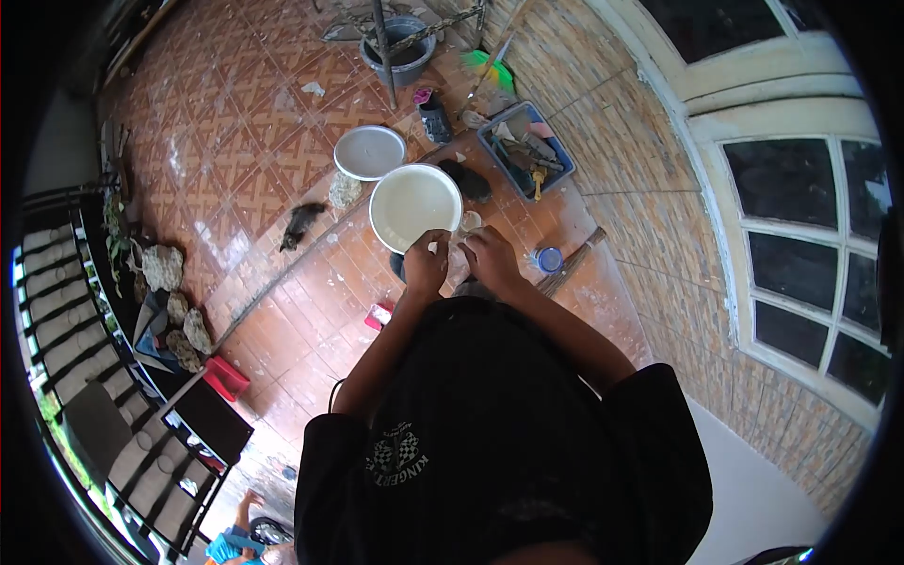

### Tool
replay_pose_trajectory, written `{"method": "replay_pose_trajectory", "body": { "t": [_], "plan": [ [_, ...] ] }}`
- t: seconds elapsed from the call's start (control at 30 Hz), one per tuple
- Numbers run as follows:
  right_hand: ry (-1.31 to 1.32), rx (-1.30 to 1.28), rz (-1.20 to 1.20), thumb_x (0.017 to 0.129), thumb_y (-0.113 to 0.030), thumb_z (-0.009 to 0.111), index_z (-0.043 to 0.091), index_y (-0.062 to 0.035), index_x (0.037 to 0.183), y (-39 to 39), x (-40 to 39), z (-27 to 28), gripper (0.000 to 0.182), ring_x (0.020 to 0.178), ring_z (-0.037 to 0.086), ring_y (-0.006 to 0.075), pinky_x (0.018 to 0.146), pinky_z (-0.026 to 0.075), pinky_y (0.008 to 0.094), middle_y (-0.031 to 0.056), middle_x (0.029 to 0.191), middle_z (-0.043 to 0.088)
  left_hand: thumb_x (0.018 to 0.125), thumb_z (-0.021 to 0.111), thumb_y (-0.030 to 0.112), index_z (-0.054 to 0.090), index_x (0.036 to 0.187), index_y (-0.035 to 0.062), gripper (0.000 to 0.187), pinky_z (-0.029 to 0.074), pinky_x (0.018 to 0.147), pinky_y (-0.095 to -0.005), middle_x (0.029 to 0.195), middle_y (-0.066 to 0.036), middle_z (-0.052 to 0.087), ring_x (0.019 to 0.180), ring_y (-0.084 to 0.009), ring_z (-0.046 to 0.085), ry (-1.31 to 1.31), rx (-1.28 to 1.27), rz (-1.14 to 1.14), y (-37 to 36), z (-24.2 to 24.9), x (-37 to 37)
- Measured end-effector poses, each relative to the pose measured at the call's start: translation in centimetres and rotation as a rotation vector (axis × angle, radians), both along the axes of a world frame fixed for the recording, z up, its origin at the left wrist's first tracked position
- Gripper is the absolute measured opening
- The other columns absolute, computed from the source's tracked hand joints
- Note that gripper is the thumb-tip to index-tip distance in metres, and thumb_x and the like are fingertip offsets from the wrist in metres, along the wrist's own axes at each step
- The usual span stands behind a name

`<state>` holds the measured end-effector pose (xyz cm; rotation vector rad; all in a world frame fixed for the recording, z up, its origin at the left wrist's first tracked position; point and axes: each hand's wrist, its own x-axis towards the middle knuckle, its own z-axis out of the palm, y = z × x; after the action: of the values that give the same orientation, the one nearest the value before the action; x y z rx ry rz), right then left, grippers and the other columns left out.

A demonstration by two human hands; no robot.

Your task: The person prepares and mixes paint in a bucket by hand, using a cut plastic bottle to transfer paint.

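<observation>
My left hand [428, 264] is closed, with a small white bit showing at its fingertips. Close beside it, my right hand [490, 258] has its fingers pinched together. Between them shows something pale and translucent [458, 262]; I cannot tell what it is. Both hands are at the near rim of a round white basin [415, 205] that holds a milky, cream-coloured liquid. A small pale cup-like thing [471, 220] sits just beyond my right hand. Behind the basin lies a round silvery tray [370, 153].
A blue crate [527, 151] of tools stands right, near the brick-faced wall. A blue-lidded tub [548, 260] sits beside a stick broom [576, 258]. One small dark cat [301, 226] lies on the tiles. A red dustpan [225, 379] rests left; another person [240, 541] is bottom left.
</observation>
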<state>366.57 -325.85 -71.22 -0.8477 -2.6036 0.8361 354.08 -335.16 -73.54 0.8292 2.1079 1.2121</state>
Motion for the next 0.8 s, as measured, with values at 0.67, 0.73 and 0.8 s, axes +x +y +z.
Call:
{"method": "replay_pose_trajectory", "body": {
  "t": [0.67, 0.73, 0.8],
  "plan": [
    [-0.227, -0.036, 0.058, 0.078, -0.012, 0.057, 0.064, -0.0020, 0.087, -6.2, 3.1, -7.8, 0.015, 0.098, 0.058, 0.0270, 0.073, 0.056, 0.0373, 0.0130, 0.094, 0.059, 0.075, 0.059, 0.011, 0.062, 0.078, 0.0103, 0.004, 0.045, 0.058, -0.0396, 0.071, -0.009, 0.059, 0.066, -0.0258, 0.062, 0.556, 0.070, -0.976, -2.5, -4.5, -1.5],
    [-0.268, -0.117, 0.016, 0.077, -0.011, 0.058, 0.063, -0.0021, 0.086, -5.5, 2.6, -8.4, 0.014, 0.097, 0.058, 0.0269, 0.072, 0.056, 0.0378, 0.0128, 0.094, 0.058, 0.073, 0.060, 0.009, 0.060, 0.077, 0.0102, 0.004, 0.041, 0.058, -0.0380, 0.070, -0.008, 0.057, 0.063, -0.0248, 0.059, 0.537, 0.130, -0.915, -2.3, -7.9, -1.2],
    [-0.275, -0.162, -0.091, 0.071, -0.006, 0.062, 0.064, -0.0039, 0.090, -5.1, 2.7, -11.6, 0.020, 0.096, 0.057, 0.0268, 0.068, 0.054, 0.0369, 0.0094, 0.093, 0.059, 0.072, 0.062, 0.009, 0.060, 0.077, 0.0095, 0.005, 0.041, 0.058, -0.0378, 0.069, -0.007, 0.057, 0.063, -0.0252, 0.059, 0.476, 0.092, -0.835, -1.8, -11.0, 0.1]
  ]
}}
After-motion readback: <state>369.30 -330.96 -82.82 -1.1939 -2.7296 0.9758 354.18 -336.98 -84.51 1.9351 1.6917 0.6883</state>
